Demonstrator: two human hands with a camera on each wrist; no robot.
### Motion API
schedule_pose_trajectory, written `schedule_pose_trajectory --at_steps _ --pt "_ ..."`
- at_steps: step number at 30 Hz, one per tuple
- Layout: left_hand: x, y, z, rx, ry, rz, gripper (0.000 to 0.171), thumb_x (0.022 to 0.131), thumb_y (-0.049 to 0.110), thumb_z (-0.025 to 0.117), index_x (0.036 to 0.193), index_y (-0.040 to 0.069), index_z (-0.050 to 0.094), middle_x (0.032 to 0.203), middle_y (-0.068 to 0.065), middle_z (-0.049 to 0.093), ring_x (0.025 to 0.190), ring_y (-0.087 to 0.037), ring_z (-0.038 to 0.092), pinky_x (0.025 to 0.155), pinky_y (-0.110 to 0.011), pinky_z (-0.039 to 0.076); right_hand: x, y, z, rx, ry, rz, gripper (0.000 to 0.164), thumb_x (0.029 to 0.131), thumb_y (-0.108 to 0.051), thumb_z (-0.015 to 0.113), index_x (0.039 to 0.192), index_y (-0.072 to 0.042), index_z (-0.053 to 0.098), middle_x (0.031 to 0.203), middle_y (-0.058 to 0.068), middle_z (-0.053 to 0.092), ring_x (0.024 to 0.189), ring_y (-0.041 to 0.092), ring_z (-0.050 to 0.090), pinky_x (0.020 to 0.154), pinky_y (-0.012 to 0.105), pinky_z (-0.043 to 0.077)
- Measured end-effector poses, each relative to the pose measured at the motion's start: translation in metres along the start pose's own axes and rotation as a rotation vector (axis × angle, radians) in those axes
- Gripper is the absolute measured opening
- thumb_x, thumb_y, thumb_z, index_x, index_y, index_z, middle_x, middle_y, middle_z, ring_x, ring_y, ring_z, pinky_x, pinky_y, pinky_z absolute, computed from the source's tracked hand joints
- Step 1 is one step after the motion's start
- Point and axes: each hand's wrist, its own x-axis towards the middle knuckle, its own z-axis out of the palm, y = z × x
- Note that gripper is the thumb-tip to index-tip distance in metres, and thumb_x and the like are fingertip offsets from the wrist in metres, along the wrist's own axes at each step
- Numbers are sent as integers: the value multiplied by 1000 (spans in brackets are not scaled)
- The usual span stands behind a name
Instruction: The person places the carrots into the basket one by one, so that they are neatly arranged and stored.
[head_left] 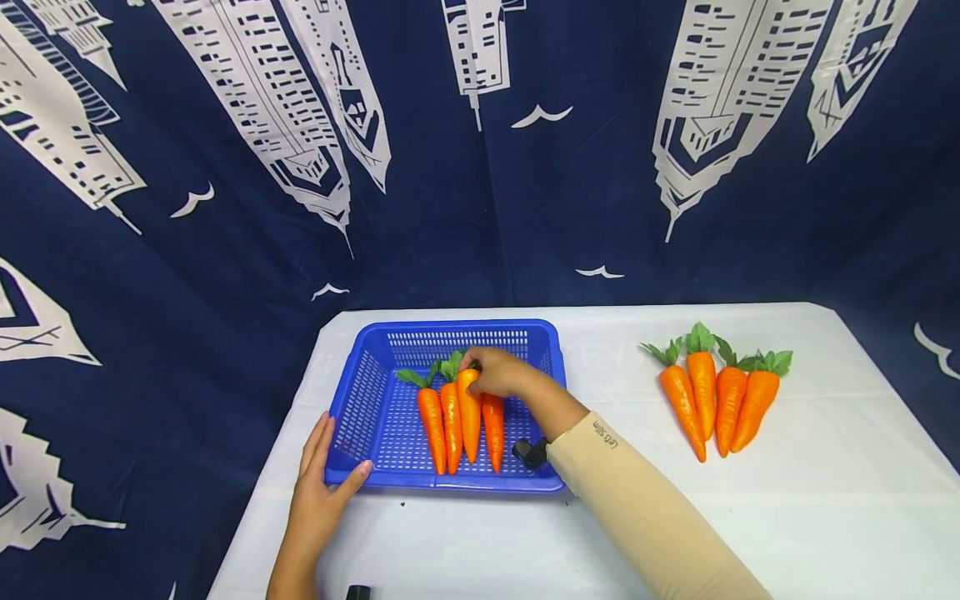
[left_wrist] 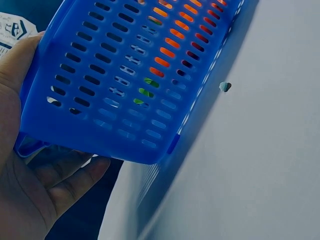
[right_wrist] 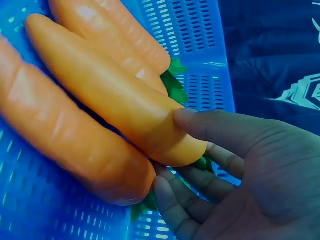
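Note:
Inside a blue plastic basket (head_left: 442,481) lie several carrots side by side, green leafy tops toward the back. My right hand (head_left: 498,372) reaches over them and pinches a yellowish-orange carrot (right_wrist: 110,95) near its leafy end, the thumb on its upper side. The fingers pass beneath that end in the right wrist view. A redder carrot (head_left: 493,432) lies to its right, partly hidden by the hand. At the basket's front left corner is my left hand (head_left: 318,492), its straight fingers along the left side and the thumb on the front rim.
To the right on the white table (head_left: 600,542), several more carrots (head_left: 727,404) lie grouped with leaves toward the back. Dark blue cloth (head_left: 555,208) with white building shapes hangs behind the table. A small dark speck (head_left: 402,503) is in front of the basket.

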Motion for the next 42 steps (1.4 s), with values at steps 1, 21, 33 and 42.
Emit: schedule_pose_trajectory --at_steps 1,21,33,42 --pt "0 0 0 0 -1 1 90 90 28 78 162 26 23 171 0 13 157 -39 12 121 -70 14 0 0 0 -7 0 2 30 84 -6 77 111 -12 66 109 8 68 94 21 61 88 33 55" --pt "0 0 0 -7 -1 -2 90 90 29 77 162 24 24 171 -2 12 158 -39 11 122 -70 12 3 10 5 -67 -46 28 32 82 -14 81 112 -14 70 107 6 70 93 19 60 83 30 52" --pt "0 1 1 -7 2 -8 90 90 29 77 162 26 23 171 -3 13 157 -39 11 121 -70 13 5 7 -6 162 142 -18 38 88 -25 79 121 -9 68 136 12 63 105 26 64 98 42 55" --pt "0 0 1 -8 4 -7 90 90 29 78 162 24 24 171 -3 13 158 -38 11 122 -69 12 -7 2 -25 345 282 -79 41 92 -31 74 127 -11 65 132 12 64 110 28 67 92 44 58"
